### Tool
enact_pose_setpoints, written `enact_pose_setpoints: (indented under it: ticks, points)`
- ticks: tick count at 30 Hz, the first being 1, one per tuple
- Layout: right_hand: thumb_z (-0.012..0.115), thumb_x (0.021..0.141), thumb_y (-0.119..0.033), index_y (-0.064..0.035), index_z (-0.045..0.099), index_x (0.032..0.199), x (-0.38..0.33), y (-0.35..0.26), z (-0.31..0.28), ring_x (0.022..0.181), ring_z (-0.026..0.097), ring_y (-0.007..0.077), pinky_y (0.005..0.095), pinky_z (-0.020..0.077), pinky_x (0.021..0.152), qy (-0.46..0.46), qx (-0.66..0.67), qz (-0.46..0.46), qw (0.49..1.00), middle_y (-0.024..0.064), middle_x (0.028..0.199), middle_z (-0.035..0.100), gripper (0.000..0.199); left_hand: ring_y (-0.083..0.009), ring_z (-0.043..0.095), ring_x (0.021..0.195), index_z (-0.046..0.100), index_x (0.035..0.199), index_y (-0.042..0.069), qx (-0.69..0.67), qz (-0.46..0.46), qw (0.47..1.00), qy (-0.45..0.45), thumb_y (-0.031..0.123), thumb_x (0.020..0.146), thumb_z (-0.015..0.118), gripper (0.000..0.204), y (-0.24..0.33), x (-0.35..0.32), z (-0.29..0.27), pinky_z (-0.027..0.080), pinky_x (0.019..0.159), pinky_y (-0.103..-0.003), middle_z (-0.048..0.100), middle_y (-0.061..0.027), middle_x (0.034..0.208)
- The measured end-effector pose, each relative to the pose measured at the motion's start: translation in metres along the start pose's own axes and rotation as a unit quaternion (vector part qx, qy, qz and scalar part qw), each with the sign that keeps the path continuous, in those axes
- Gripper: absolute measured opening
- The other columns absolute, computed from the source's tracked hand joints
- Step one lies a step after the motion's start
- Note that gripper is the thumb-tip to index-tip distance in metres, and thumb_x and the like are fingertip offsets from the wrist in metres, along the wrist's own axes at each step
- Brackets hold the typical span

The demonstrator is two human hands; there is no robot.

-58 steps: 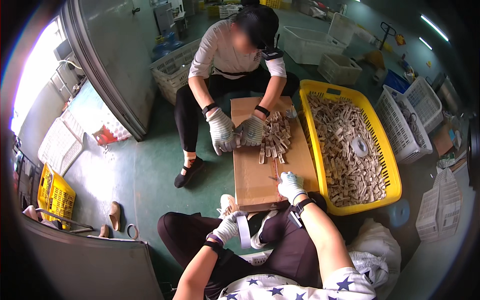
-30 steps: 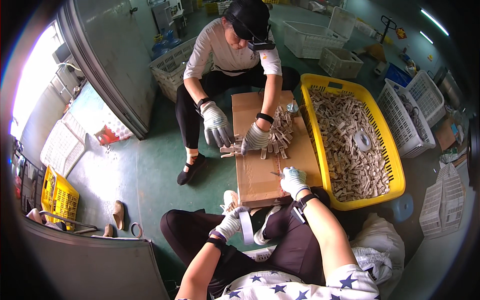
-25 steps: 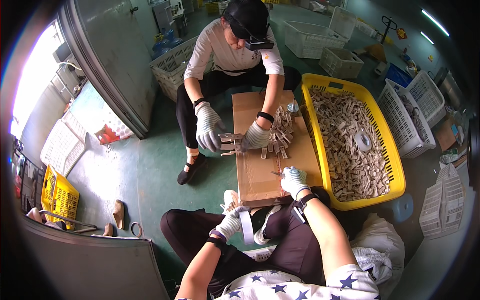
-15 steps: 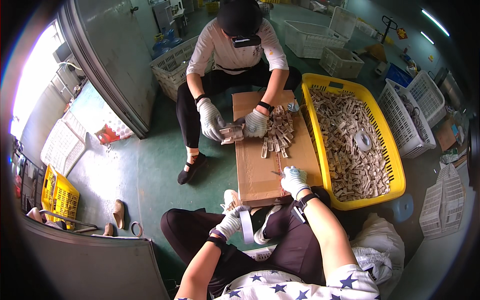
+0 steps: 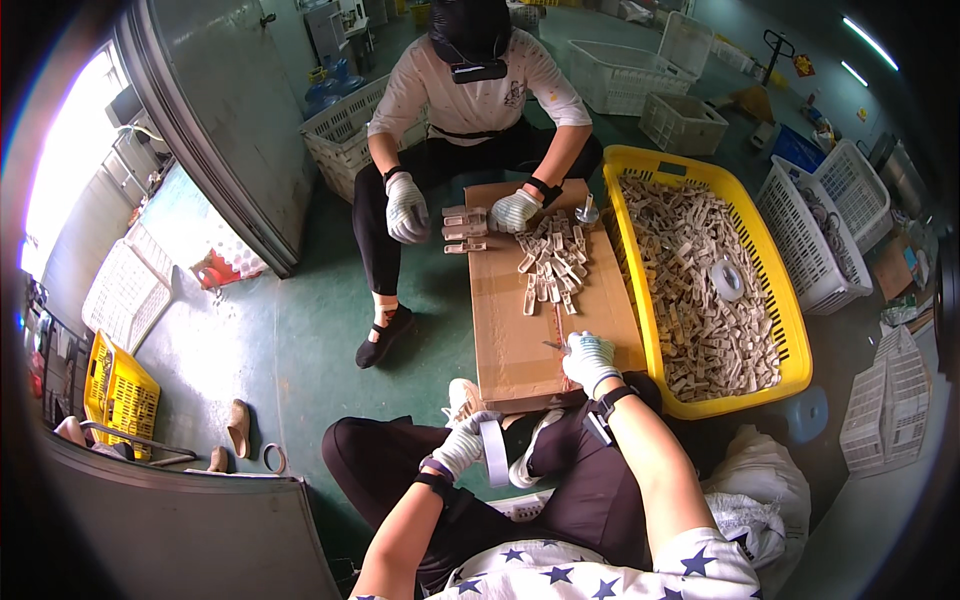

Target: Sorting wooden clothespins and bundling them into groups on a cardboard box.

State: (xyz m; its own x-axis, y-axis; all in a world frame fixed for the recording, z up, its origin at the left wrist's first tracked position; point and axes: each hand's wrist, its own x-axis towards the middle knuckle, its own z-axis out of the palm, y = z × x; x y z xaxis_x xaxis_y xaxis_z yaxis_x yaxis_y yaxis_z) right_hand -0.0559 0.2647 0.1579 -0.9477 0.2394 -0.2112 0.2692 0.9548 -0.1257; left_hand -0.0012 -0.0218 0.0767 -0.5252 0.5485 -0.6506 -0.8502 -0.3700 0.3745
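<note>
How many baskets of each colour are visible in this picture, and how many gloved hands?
Yellow baskets: 2, the large one full of small pieces, and one at the far left.
White baskets: at least 7, for example and.
Gloved hands: 4, the person's left hand and right hand, plus the co-worker's two.
Total: 13.

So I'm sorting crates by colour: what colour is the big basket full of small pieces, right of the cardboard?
Yellow: the basket shows best in the head view.
</note>
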Motion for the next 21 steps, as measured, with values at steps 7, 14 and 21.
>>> enact_pose_setpoints:
  ticks: [7, 14, 21]
  points:
    - [0.059, 0.079, -0.021, -0.0093, 0.063, 0.105, -0.003, -0.003, -0.005, 0.102, 0.062, 0.0327, 0.0462, 0.0488, 0.086, 0.0, 0.002, 0.002, 1.0, 0.0146, 0.108, 0.064, 0.028, -0.0169, 0.057, 0.062, 0.06, 0.086, 0.007, 0.012, 0.009, 1.0, 0.0, 0.014, 0.082, 0.069, 0.012, -0.002, 0.003, -0.008, 0.048, 0.062, -0.031, 0.059, -0.0022, 0.072]
    - [0.06, 0.079, -0.022, -0.0092, 0.063, 0.105, -0.002, -0.001, -0.004, 0.102, 0.062, 0.032, 0.0455, 0.0492, 0.086, -0.002, 0.001, 0.003, 1.0, 0.0143, 0.108, 0.064, 0.029, -0.0176, 0.057, 0.062, 0.06, 0.088, 0.007, -0.011, 0.0, 1.0, -0.002, 0.014, 0.082, 0.069, 0.013, 0.0, -0.002, 0.003, 0.048, 0.061, -0.032, 0.058, -0.0024, 0.071]
    - [0.061, 0.079, -0.022, -0.0096, 0.063, 0.105, -0.001, -0.003, -0.002, 0.102, 0.062, 0.0317, 0.046, 0.0492, 0.086, -0.001, -0.002, -0.003, 1.0, 0.0138, 0.108, 0.064, 0.03, -0.0179, 0.063, 0.068, 0.066, 0.095, 0.002, -0.054, -0.005, 0.994, -0.1, 0.009, 0.083, 0.066, 0.014, 0.008, -0.001, -0.005, 0.054, 0.064, -0.032, 0.066, -0.0036, 0.078]
